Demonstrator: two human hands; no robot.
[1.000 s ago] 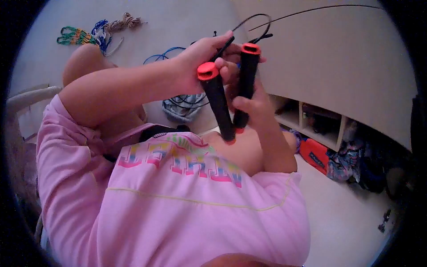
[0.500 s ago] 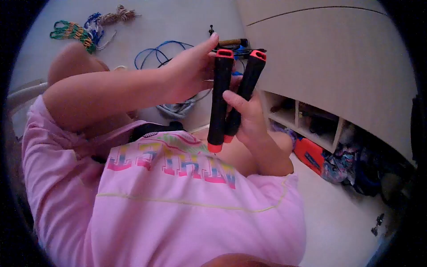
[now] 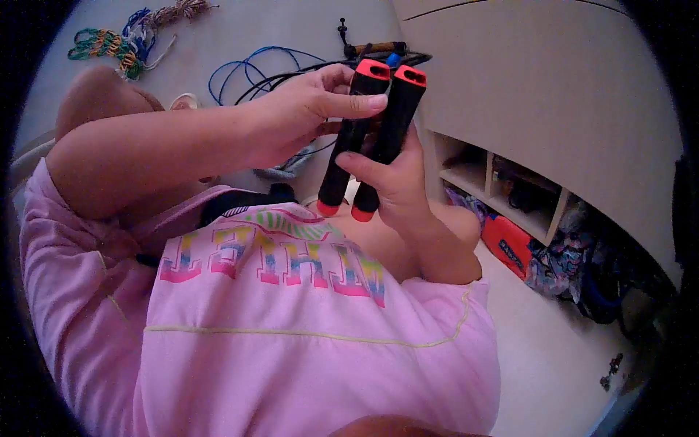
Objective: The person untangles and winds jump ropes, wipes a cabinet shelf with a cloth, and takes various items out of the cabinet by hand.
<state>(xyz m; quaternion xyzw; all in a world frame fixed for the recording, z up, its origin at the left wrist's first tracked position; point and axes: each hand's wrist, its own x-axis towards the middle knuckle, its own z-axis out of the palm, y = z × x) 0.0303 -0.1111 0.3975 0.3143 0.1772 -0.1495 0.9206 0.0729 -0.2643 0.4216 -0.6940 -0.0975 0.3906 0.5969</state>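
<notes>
Two black jump rope handles [image 3: 349, 138] with red ends lean side by side in front of my chest. My right hand [image 3: 400, 178] is closed around their lower part, its thumb laid across the left handle. My left hand [image 3: 309, 113] grips the upper part of the left handle, thumb in front and its other fingers partly hidden behind. Black cord [image 3: 320, 69] runs in loops behind the handles.
On the floor lie a thin blue cord [image 3: 255, 62], a brown handle [image 3: 378, 49], a green and orange knotted rope [image 3: 105, 47] and a tan rope bundle [image 3: 186, 10]. A pale cabinet [image 3: 524, 73] with open cubbies stands at right, near a red item [image 3: 506, 244].
My left thumb has come down from upright onto the left handle. The handles' lower ends have swung left, and the handles now lie closer to parallel.
</notes>
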